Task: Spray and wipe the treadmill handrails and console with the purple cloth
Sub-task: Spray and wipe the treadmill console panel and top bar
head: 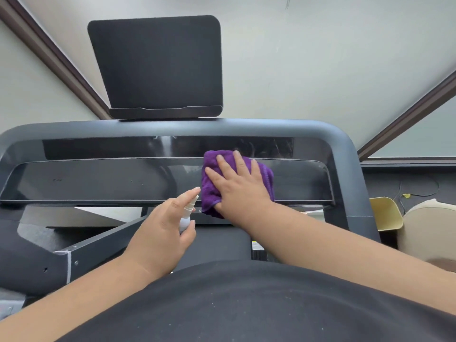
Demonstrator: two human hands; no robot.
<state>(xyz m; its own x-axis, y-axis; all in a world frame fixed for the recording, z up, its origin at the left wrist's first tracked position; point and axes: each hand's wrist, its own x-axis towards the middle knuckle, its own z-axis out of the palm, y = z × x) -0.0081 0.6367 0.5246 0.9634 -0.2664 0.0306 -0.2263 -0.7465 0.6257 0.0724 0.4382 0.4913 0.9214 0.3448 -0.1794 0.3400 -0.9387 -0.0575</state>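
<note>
Your left hand [164,229] curls around a small white spray bottle [188,215], with one finger stretched up by its top, just left of the purple cloth [212,191]. Your right hand [238,183] lies flat with fingers spread on that cloth, pressing it onto the shiny black console [98,178], a little right of the middle.

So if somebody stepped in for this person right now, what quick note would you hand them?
Left hand: grips the white spray bottle, nozzle toward the console.
Right hand: flat, pressing the purple cloth on the glossy console panel, right of centre.
Done: wiping of the panel is under way; how much is clean can't be told.
Left: rest of the console, then the handrails.
</note>
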